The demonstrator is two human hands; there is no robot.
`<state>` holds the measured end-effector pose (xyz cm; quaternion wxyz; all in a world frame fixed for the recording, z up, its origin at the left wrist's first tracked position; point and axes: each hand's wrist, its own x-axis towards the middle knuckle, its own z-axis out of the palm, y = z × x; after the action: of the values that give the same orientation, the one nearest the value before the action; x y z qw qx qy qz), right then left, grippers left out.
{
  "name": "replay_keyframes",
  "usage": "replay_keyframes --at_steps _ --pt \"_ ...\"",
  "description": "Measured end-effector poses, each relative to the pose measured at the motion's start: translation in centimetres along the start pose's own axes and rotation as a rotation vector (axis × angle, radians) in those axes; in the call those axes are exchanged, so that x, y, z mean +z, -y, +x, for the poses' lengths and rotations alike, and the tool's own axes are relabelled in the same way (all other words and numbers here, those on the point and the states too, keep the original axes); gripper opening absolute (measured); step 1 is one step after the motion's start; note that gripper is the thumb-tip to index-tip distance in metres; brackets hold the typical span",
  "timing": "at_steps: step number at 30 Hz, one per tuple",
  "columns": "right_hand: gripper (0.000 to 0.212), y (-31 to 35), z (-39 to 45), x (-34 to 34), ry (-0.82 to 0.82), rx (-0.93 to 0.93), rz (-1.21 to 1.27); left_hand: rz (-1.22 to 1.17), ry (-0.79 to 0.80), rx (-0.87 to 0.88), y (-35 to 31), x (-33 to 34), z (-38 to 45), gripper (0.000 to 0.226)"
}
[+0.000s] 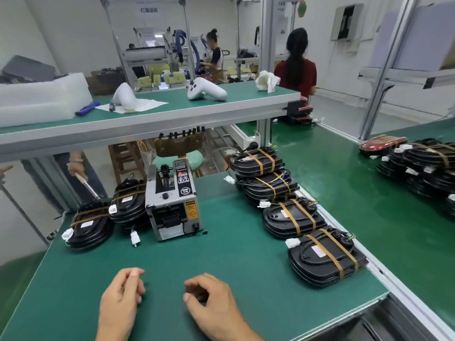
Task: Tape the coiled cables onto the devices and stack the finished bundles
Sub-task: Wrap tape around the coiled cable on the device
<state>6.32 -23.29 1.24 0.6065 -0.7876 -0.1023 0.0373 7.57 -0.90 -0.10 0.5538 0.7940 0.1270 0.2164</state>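
Flat black devices with cables coiled on top, each bound by two brownish tape bands, lay in stacks on the green tabletop (221, 262). Along the right edge ran four stacks: the nearest stack (325, 259), a second stack (293, 217) behind it, then a third stack (268, 187) and the farthest stack (256, 161), all with white connectors poking out to the left. At the far left sat two more: the left-edge stack (89, 225) and a neighbouring stack (129, 205) just beside the grey tape dispenser (173, 203).

Far stack of bundles (428, 166) cut by the right edge; tape dispenser (173, 200) panel lettering too small.
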Motion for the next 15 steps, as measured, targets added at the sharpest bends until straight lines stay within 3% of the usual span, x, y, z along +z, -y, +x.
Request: replay_keyframes --at_steps 2,6,8,11,15 --pt "0.027 0.6 -0.4 -0.7 -0.127 0.149 0.298 0.005 0.005 0.005 -0.5 0.0 -0.2 0.027" --pt "0.030 1.0 -2.4 -5.7 -0.615 0.513 1.111 0.011 0.018 0.001 -0.7 0.1 -0.3 0.027" --pt "0.051 1.2 -3.8 -9.0 -0.777 0.532 1.225 0.011 0.021 -0.002 -0.7 0.2 -0.4 0.028" --pt "0.074 1.7 -5.0 -12.9 -0.888 0.574 1.281 0.002 0.028 -0.010 -0.7 0.1 -0.3 0.029" --pt "0.068 2.2 -4.3 -16.0 -0.942 0.675 1.267 0.007 0.045 -0.003 -0.4 0.1 -0.4 0.033"
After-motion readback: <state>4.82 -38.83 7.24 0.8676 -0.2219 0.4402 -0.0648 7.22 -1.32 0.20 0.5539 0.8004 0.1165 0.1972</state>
